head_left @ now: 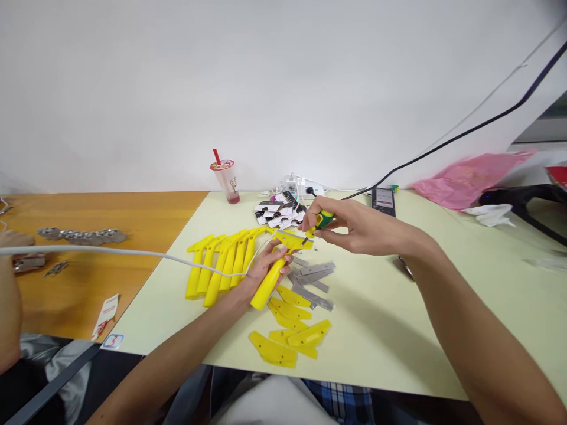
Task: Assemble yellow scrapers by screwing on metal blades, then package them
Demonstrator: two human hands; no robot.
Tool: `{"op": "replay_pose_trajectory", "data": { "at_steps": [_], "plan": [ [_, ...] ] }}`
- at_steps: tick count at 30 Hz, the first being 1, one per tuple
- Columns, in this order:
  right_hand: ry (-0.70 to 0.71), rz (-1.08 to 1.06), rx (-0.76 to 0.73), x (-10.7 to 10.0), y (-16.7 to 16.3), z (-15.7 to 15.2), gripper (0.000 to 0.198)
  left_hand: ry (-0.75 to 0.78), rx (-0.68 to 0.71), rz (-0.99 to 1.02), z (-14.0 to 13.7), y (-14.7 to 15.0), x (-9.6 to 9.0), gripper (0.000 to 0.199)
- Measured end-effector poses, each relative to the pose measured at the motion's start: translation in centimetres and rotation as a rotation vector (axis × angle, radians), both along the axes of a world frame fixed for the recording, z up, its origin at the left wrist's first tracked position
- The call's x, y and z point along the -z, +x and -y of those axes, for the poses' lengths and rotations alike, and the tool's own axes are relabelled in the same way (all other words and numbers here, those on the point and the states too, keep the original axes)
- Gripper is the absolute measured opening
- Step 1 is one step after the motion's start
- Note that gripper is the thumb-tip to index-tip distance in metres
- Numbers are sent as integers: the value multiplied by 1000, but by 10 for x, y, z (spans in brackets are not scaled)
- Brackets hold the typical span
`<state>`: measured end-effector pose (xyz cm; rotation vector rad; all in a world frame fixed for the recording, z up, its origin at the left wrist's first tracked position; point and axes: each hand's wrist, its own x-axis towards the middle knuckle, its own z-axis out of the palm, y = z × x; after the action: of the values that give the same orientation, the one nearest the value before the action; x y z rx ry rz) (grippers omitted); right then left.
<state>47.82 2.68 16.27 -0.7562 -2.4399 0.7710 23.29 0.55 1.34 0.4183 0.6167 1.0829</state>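
Observation:
My left hand is wrapped round the neck of a yellow scraper, its wide head tilted up and away from me. In my right hand is a short green and yellow screwdriver, its tip at a screw on the right side of the scraper head. A row of yellow scraper handles lies left of my left hand. Under and right of the scraper are several grey metal blades, partly overlapping. Nearer to me lie loose yellow cover plates with holes.
A white cable crosses in front of my left wrist. Behind my hands are black and white cards, a power strip and a drink cup. A phone and pink bag lie right. Another person's arm is at left.

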Motion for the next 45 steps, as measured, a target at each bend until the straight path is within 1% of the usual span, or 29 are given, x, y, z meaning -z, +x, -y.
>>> {"op": "replay_pose_trajectory", "data": {
  "at_steps": [5, 10, 12, 14, 16, 17, 19, 21, 23, 25, 27, 30, 31, 36, 37, 39, 42, 45],
  "plan": [
    [8, 64, -27, -2, 4, -1, 9, 20, 17, -24, 2, 1, -1, 58],
    [30, 100, -22, -1, 6, -1, 11, 20, 12, -33, 1, 1, 2, 62],
    [74, 99, 28, 1, 4, -1, 14, 17, 18, -46, 0, -1, 5, 61],
    [135, 80, 132, 3, 1, -2, 20, 26, 27, -67, -1, -4, 9, 58],
    [182, 68, 206, 5, -2, -1, 19, 39, 34, -82, -2, -6, 11, 56],
    [189, 67, 213, 6, -3, -1, 17, 42, 31, -83, -2, -6, 11, 56],
    [164, 73, 172, 5, -4, 2, 16, 40, 13, -80, -2, -5, 10, 58],
    [134, 71, 118, 4, -4, 5, 23, 35, -8, -76, -2, -4, 7, 61],
    [141, 65, 90, 2, -4, 7, 32, 35, -19, -78, -2, -3, 5, 62],
    [167, 48, 87, 0, -4, 8, 34, 36, -19, -83, -2, -3, 2, 61],
    [169, 26, 92, 1, -5, 6, 29, 39, -26, -81, -3, -4, 1, 62],
    [143, 1, 115, 5, -7, 0, 15, 45, -42, -69, -4, -4, 0, 64],
    [154, 1, 126, 7, -8, -2, 12, 45, -42, -70, -4, -4, 1, 65],
    [331, 21, 192, 16, -9, -10, 22, 59, -19, -51, -4, -1, 10, 62],
    [331, 20, 190, 16, -9, -10, 22, 59, -22, -43, -4, -1, 12, 62],
    [282, 8, 147, 15, -8, -9, 21, 49, -38, -36, -4, 1, 14, 62],
    [224, -18, 101, 14, -7, -8, 22, 36, -45, -39, -4, 1, 11, 65],
    [282, -29, 148, 14, -7, -11, 21, 46, -22, -43, -4, -1, 7, 63]
  ]
}}
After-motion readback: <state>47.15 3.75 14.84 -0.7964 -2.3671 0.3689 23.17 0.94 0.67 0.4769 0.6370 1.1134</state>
